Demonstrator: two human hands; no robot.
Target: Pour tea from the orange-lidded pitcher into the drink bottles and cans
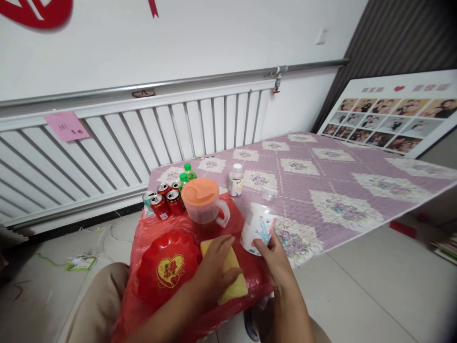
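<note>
My right hand (276, 259) grips the lower side of a clear plastic jar (257, 229) with a white cartoon-printed wrap, which leans slightly over the red-covered tabletop. My left hand (214, 269) lies over a folded yellow cloth (235, 288), thumb apart from the stretched fingers. Part of the cloth is hidden under that hand. To its left is a red scalloped plate (148, 274) with a gold heart print. Just beyond the hands stands a clear pitcher (202, 214) with an orange lid and some dark liquid low inside.
Several drink cans (160, 207) cluster at the back left beside green-capped bottles (188, 172). A small white-capped bottle (236, 181) stands behind the pitcher. A purple floral cloth (264, 159) covers the surface behind and to the right. The white radiator (171, 128) lines the wall.
</note>
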